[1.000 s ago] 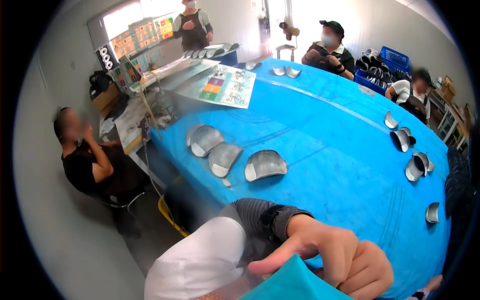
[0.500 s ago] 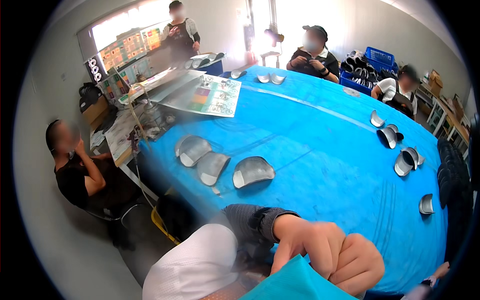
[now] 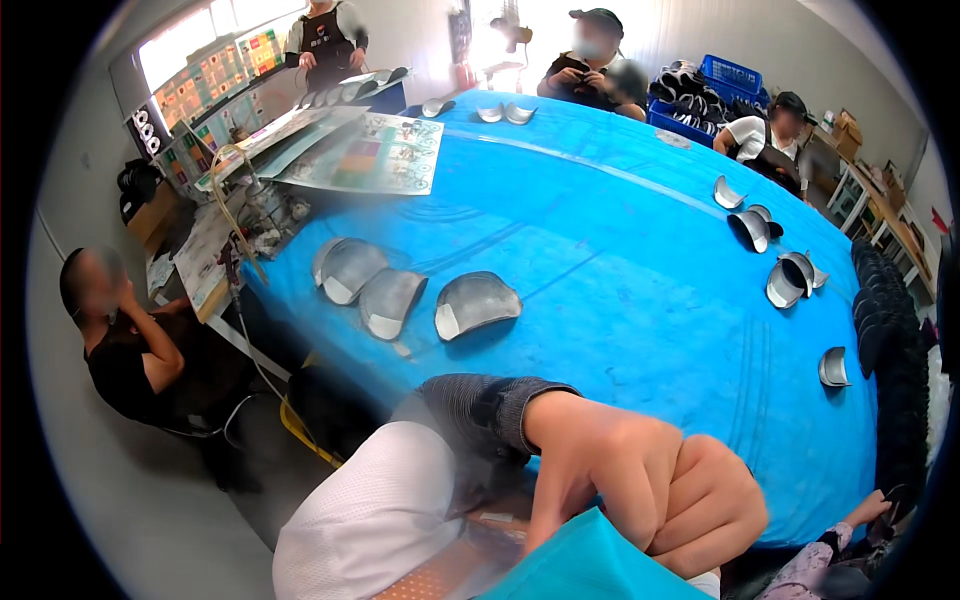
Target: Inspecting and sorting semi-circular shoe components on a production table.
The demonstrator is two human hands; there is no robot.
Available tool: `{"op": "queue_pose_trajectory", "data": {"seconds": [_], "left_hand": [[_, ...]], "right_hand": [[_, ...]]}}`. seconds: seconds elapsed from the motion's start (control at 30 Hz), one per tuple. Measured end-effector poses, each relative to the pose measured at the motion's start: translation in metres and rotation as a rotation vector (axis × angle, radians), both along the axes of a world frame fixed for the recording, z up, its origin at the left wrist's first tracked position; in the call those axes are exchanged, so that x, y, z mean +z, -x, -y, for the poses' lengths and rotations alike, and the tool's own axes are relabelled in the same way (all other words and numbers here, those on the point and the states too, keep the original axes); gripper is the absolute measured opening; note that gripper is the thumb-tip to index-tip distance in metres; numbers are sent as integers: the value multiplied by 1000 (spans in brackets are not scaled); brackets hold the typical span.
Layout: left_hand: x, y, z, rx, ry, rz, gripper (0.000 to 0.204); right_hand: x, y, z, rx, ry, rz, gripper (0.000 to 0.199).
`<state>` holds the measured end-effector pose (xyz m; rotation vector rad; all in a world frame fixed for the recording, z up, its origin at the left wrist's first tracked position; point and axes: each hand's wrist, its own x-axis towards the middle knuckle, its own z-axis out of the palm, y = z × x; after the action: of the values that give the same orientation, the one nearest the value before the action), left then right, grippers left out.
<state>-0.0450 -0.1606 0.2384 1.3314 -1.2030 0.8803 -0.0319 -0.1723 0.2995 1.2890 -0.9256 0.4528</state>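
Upper left of the frame: a person in a dark apron (image 3: 327, 50) stands behind printed sheets (image 3: 390, 160). Left: a seated person in black (image 3: 120, 370); a cardboard box (image 3: 158, 218) is located above. Upper right: black-and-white items (image 3: 683, 90) are piled at blue crates (image 3: 731, 73); a second cardboard box (image 3: 848, 131) is positioned farther right.

Around one blue-covered table (image 3: 600, 270), we count four co-workers (image 3: 140, 350) and one further hand (image 3: 872, 507) at lower right; at least three curved silver pieces (image 3: 478, 308) lie nearest us, one alone at right.

Pale wall (image 3: 690, 35), grey floor (image 3: 285, 475), blue-covered table (image 3: 620, 310), upper-left window (image 3: 185, 50) (glaringly bright).
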Motion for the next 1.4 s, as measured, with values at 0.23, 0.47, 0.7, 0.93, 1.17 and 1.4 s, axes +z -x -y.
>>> {"op": "queue_pose_trajectory", "data": {"seconds": [0.23,0.47,0.7,0.93,1.17,1.4], "left_hand": [[1,22,1,391,-242,-64,28],[-14,33,7,327,-125,-89,17],[-25,40,5,326,-97,-130,16],[-27,36,1,339,-95,-130,18],[-29,34,1,350,-53,-83,18],[-29,35,-3,375,-57,-91,17]], "right_hand": [[-8,-24,-2,-76,-68,340,29],[-38,-67,28,-674,102,1057,23],[-48,-62,26,-768,116,1041,19],[-47,-67,19,-735,68,1066,17],[-50,-66,16,-731,89,1059,16],[-47,-71,14,-748,81,1115,16]]}}
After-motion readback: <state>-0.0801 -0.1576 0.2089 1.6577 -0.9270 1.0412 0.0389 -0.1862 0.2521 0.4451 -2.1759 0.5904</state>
